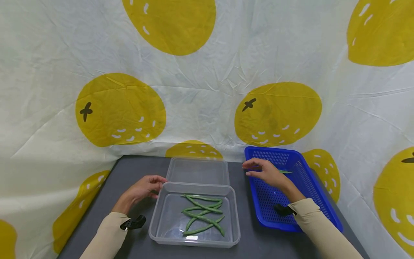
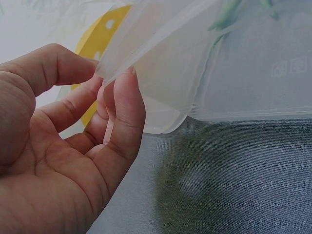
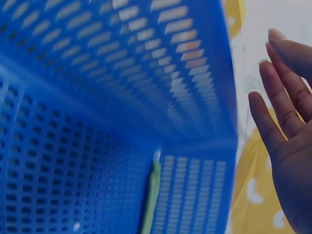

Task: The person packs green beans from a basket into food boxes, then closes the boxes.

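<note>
A clear plastic container [image 1: 168,219] sits on the table with several green beans [image 1: 203,213] lying crisscross in it. At its far left corner my left hand [image 1: 147,189] pinches the rim between thumb and fingers; the left wrist view shows the translucent edge [image 2: 127,66] between them. My right hand [image 1: 266,174] is above the far left part of a blue basket [image 1: 254,201], fingers extended and holding nothing. Inside that basket a green bean [image 3: 152,195] lies against the end wall, partly covered by the right hand in the head view.
Behind the container lies a clear lid [image 1: 198,171], flat on the dark grey table [image 1: 136,165]. A white cloth with yellow fruit prints [image 1: 200,108] hangs right behind the table. The basket stands along the table's right side.
</note>
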A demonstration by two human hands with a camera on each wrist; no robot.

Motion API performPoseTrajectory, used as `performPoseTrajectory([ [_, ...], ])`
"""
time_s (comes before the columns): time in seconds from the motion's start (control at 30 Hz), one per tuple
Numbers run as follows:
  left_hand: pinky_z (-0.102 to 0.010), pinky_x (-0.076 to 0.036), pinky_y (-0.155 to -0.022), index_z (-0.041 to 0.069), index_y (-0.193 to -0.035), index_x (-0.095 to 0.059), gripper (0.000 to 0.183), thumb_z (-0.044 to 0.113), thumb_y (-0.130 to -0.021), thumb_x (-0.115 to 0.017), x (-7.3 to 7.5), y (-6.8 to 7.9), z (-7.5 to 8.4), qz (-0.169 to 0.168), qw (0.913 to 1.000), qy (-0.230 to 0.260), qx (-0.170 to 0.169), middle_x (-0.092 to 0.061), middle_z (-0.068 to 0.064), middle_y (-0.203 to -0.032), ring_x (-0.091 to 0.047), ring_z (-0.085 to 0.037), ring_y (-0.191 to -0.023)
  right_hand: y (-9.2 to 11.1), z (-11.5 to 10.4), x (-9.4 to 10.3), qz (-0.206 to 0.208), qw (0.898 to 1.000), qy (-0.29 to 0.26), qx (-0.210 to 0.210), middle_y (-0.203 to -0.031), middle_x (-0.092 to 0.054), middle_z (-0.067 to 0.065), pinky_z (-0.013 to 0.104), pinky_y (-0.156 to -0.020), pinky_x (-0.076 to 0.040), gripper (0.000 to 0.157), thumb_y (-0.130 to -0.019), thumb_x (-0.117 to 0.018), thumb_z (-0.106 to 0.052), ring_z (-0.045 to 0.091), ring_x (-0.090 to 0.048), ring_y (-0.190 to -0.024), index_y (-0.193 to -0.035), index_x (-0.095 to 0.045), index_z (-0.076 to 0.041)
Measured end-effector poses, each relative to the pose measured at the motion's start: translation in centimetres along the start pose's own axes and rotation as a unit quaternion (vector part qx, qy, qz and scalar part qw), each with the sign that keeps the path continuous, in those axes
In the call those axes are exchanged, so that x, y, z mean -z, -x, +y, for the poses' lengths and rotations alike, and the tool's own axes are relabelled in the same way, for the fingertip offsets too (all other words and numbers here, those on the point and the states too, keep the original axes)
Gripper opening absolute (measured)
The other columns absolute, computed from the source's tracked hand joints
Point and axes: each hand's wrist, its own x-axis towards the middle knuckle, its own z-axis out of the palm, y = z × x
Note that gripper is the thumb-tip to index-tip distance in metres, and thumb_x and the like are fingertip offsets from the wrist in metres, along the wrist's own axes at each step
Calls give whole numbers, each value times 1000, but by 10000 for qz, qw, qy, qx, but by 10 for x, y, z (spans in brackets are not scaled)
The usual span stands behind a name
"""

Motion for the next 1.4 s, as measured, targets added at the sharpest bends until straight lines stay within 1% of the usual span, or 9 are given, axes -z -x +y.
performPoseTrajectory([
  [0.07,-40,-58,-79,-11,-135,-54,38,11,-104,-53,0,0,0,14,10000,-3,21,-60,-31,-124,-62,-37,-103,1,7,4,107,9999,6,-30,-125,-69,14,41,-99,-52,32,-95,-72,-17,46,-59,-119,-127,-67,-12],
  [0.33,-38,-58,-78,-9,-135,-54,38,13,-104,-54,-1,0,0,21,10000,-32,37,-62,-28,-124,-63,-33,-101,5,36,15,340,9994,-33,-102,-124,-69,17,20,-94,-50,34,-95,-70,-10,45,-60,-119,-128,-66,-2],
  [0.63,-39,-58,-78,-9,-134,-56,36,12,-104,-54,-1,1,-2,39,10000,-50,44,-61,-30,-123,-62,-29,-98,11,65,26,436,9984,-195,-310,-128,-64,28,19,-90,-52,36,-96,-69,-8,50,-57,-119,-130,-63,1],
  [0.77,-39,-58,-77,-8,-134,-57,36,12,-104,-55,-1,1,-3,45,10000,-26,35,-61,-30,-122,-62,-31,-99,14,75,32,494,9980,-32,-382,-128,-63,30,19,-90,-51,35,-96,-69,-10,51,-57,-118,-130,-64,-1],
  [1.0,-38,-58,-78,-5,-133,-58,35,15,-104,-56,0,1,-4,22,10000,9,21,-64,-26,-121,-63,-34,-102,22,88,42,476,9960,190,-726,-131,-61,30,19,-90,-50,43,-97,-70,-14,47,-57,-122,-134,-59,6],
  [1.1,-38,-58,-78,-4,-131,-60,33,15,-104,-56,0,1,-4,62,10000,53,33,-65,-24,-120,-62,-36,-103,25,94,46,393,9955,202,-832,-134,-60,29,25,-93,-52,46,-97,-70,-13,47,-55,-124,-136,-57,7],
  [1.2,-39,-57,-78,-3,-131,-60,32,14,-104,-56,0,1,-4,80,9999,79,37,-65,-24,-119,-62,-39,-103,29,99,49,296,9948,236,-946,-137,-59,27,40,-99,-52,49,-96,-70,-14,48,-54,-127,-138,-55,5],
  [1.3,-39,-57,-77,-4,-130,-60,32,13,-104,-55,0,1,-4,90,9999,80,37,-65,-24,-118,-62,-39,-103,32,104,51,240,9931,299,-1112,-140,-58,25,56,-104,-45,53,-96,-71,-17,47,-51,-131,-142,-53,3],
  [1.4,-38,-58,-77,-4,-131,-60,32,13,-104,-55,0,1,-4,98,9999,73,51,-64,-26,-119,-62,-38,-102,36,107,51,201,9920,367,-1190,-142,-57,25,63,-107,-39,57,-95,-72,-18,47,-49,-133,-143,-51,4],
])
